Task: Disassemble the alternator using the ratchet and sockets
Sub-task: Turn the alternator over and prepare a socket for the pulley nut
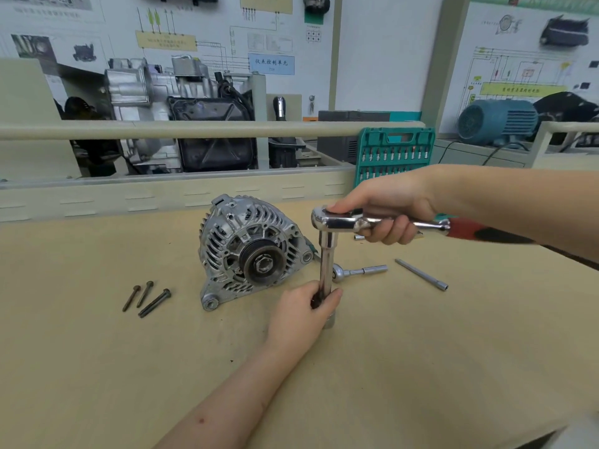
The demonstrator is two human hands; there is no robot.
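Ratchet (372, 222) gripped by right hand (389, 209); left hand (304, 309) closed round its vertical extension (326, 264).
Alternator (252, 251) lies just left, pulley nut facing the viewer.

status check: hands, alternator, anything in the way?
Right hand grips ratchet; left hand holds its extension upright. Alternator untouched, pulley nut on. Three bolts out. Nothing blocking.

Tan workbench (97, 367) — wiring-diagram wall boards (201, 37) behind.
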